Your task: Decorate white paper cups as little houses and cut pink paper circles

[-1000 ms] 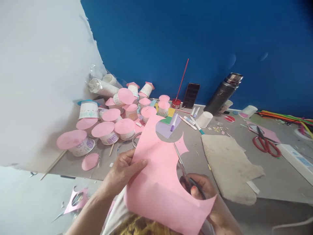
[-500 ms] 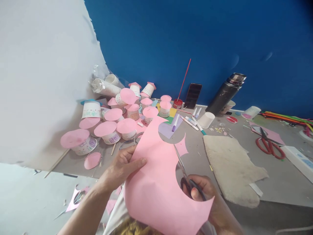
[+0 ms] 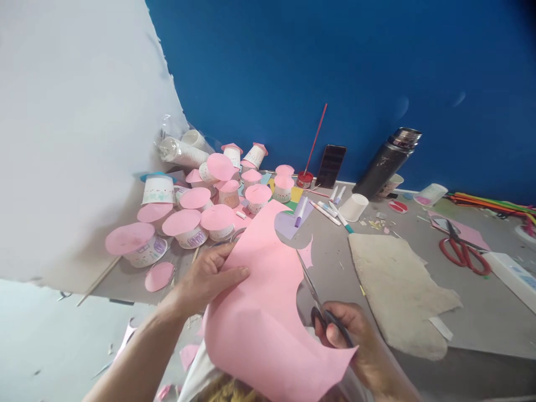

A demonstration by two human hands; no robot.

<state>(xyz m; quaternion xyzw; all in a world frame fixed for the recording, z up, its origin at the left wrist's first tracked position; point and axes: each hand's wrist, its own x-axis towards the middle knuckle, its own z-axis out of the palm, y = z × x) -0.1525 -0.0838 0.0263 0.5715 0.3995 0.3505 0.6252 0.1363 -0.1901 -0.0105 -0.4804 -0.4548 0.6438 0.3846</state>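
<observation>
My left hand (image 3: 213,276) grips the left edge of a sheet of pink paper (image 3: 255,312), thumb on top and fingers beneath. Curved cut-outs run along the sheet's right and upper edges. In my right hand (image 3: 345,326) is a pair of scissors (image 3: 312,287) with dark handles, its blades pointing up and left, their tips at the paper's right edge near the narrow part. A pink offcut (image 3: 307,255) with curved sides lies on the table just beyond the blades.
Several paper cups with pink discs (image 3: 182,223) crowd the left. Markers (image 3: 325,213), a white cup (image 3: 354,207), a phone (image 3: 330,166) and a black flask (image 3: 387,162) stand or lie behind. To the right are a beige cloth (image 3: 397,290), red-handled scissors (image 3: 463,254) and a white power strip (image 3: 513,279).
The pink sheet has turned and shifted slightly left and down in my hands, covering part of the offcut's left side. The scissors stay at its right edge. The view has shifted a little.
</observation>
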